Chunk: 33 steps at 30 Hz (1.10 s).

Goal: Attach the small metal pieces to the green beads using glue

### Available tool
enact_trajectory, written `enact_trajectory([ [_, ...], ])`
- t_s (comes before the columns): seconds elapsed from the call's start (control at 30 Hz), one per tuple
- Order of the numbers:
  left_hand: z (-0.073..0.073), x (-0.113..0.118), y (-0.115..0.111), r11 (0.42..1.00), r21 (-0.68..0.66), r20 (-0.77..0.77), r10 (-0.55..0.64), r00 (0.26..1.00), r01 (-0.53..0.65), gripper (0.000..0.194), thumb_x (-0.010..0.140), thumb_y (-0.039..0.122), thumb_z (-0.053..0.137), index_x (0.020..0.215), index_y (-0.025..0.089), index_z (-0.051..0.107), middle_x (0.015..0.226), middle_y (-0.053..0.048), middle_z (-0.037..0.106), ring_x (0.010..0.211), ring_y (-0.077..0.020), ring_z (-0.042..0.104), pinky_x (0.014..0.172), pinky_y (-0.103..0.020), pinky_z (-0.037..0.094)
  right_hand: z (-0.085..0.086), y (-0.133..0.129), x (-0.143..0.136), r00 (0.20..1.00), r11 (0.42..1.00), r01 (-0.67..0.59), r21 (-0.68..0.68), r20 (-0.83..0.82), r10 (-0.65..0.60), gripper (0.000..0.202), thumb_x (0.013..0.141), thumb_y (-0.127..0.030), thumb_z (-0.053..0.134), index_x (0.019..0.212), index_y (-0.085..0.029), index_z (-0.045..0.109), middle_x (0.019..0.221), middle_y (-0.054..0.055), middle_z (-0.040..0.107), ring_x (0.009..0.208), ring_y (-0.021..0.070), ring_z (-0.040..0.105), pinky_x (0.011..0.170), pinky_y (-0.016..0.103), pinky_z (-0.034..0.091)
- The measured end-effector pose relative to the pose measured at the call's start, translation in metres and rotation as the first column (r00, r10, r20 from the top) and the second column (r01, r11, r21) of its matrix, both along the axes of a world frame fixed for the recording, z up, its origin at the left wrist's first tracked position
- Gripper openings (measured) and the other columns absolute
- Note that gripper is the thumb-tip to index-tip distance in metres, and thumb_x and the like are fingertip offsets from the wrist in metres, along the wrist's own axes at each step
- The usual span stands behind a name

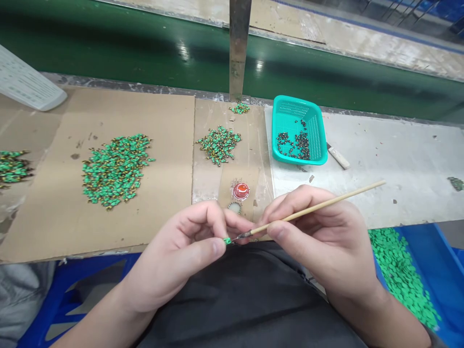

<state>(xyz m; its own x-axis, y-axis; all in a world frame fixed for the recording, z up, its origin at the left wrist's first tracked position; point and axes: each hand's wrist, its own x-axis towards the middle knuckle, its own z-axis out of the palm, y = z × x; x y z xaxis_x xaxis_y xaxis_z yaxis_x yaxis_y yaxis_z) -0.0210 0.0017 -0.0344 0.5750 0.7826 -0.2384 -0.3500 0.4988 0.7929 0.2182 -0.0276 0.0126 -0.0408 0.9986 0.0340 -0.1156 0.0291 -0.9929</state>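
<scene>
Between the thumb and forefinger of my left hand [192,246] a small green piece [226,240] is pinched. My right hand [319,237] grips a thin wooden stick [326,202] with a dark, needle-like tip. That tip points left and meets or nearly meets the green piece; I cannot tell if they touch. Just beyond my fingers lies a glossy red blob [241,191] on the cardboard. Beside it is a pale round spot [235,208] ringed with small dots, partly behind my left hand.
Piles of green-and-gold pieces [116,169] lie on cardboard [170,145] at left, with a smaller pile [219,145] at centre. A turquoise basket [317,111] holds small dark beads. A white-handled blade [339,157] lies beside it. Green pieces [402,275] fill part of a blue bin [438,261] at lower right.
</scene>
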Motion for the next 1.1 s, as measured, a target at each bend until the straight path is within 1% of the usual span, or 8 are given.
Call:
enact_trajectory([
  [0.17,0.0015,-0.0006,-0.0004,1.0,0.005,-0.026,0.007,1.0,-0.007,0.021,0.1,0.037,0.097,0.089,0.024,0.084,0.116,-0.005,0.095,0.106,-0.0221,0.087,0.098,-0.029,0.067,0.0014,-0.0004,-0.0011,0.997,1.0,0.019,0.012,0.072,-0.02,0.018,0.095,-0.008,0.094,0.095,-0.024,0.086,0.092,0.001,0.089,0.082,0.0172,0.086,0.075,0.026,0.071],
  [0.3,0.0019,-0.0009,-0.0016,1.0,0.0,-0.02,0.006,1.0,-0.006,0.018,0.1,0.037,0.097,0.09,0.025,0.086,0.118,-0.005,0.095,0.111,-0.0246,0.087,0.102,-0.031,0.068,0.0016,-0.0008,-0.002,1.0,1.0,0.007,0.008,0.024,-0.007,0.02,0.099,-0.005,0.089,0.098,-0.025,0.086,0.094,0.001,0.09,0.085,0.0179,0.088,0.077,0.027,0.072],
  [0.43,0.0011,-0.0013,-0.0008,1.0,0.012,-0.014,-0.003,1.0,0.003,0.017,0.101,0.036,0.096,0.091,0.026,0.087,0.117,-0.003,0.095,0.108,-0.0216,0.087,0.101,-0.028,0.068,0.0012,-0.0005,-0.0019,1.0,1.0,0.009,-0.003,0.012,-0.009,0.019,0.099,-0.006,0.09,0.099,-0.025,0.086,0.094,0.001,0.09,0.085,0.0183,0.089,0.076,0.027,0.072],
  [0.6,-0.0005,-0.0016,-0.0003,1.0,0.026,-0.002,-0.009,1.0,0.009,0.017,0.102,0.036,0.096,0.091,0.026,0.087,0.117,-0.003,0.095,0.108,-0.0211,0.087,0.103,-0.028,0.068,0.0014,-0.0011,-0.0015,1.0,1.0,0.008,-0.004,0.006,-0.008,0.019,0.098,-0.006,0.09,0.097,-0.025,0.086,0.094,0.001,0.089,0.085,0.0194,0.09,0.076,0.029,0.073],
  [0.8,0.001,-0.0009,0.0005,1.0,0.019,-0.008,0.004,1.0,-0.004,0.02,0.1,0.037,0.097,0.089,0.024,0.086,0.114,-0.005,0.095,0.105,-0.0221,0.087,0.098,-0.028,0.069,0.0019,-0.001,-0.0034,1.0,1.0,0.016,-0.023,-0.006,-0.016,0.019,0.098,-0.007,0.09,0.096,-0.025,0.085,0.092,0.002,0.089,0.085,0.0209,0.089,0.076,0.031,0.076],
  [0.9,0.0009,-0.001,0.0005,1.0,0.018,-0.011,0.012,1.0,-0.012,0.019,0.099,0.035,0.098,0.089,0.024,0.086,0.113,-0.005,0.095,0.105,-0.0229,0.088,0.099,-0.029,0.069,0.0008,-0.0004,-0.0034,1.0,1.0,0.016,-0.024,-0.008,-0.017,0.018,0.098,-0.008,0.091,0.096,-0.025,0.085,0.091,0.002,0.088,0.085,0.0208,0.089,0.075,0.03,0.075],
  [1.03,-0.0007,-0.0014,-0.0003,1.0,-0.001,0.001,0.014,1.0,-0.014,0.018,0.1,0.035,0.097,0.09,0.025,0.087,0.116,-0.006,0.095,0.107,-0.0242,0.088,0.101,-0.032,0.069,-0.0009,0.0005,-0.0028,1.0,1.0,0.009,-0.022,-0.021,-0.009,0.017,0.099,-0.008,0.09,0.096,-0.025,0.085,0.092,0.002,0.088,0.085,0.0201,0.089,0.077,0.03,0.075],
  [1.1,-0.002,-0.0017,-0.0009,1.0,-0.015,0.002,0.017,1.0,-0.017,0.019,0.099,0.036,0.098,0.089,0.024,0.086,0.118,-0.007,0.096,0.107,-0.0252,0.088,0.099,-0.033,0.068,-0.0019,0.0007,-0.0029,1.0,1.0,0.007,-0.026,-0.026,-0.007,0.016,0.099,-0.009,0.09,0.096,-0.024,0.085,0.092,0.002,0.088,0.085,0.0201,0.089,0.077,0.03,0.075],
])
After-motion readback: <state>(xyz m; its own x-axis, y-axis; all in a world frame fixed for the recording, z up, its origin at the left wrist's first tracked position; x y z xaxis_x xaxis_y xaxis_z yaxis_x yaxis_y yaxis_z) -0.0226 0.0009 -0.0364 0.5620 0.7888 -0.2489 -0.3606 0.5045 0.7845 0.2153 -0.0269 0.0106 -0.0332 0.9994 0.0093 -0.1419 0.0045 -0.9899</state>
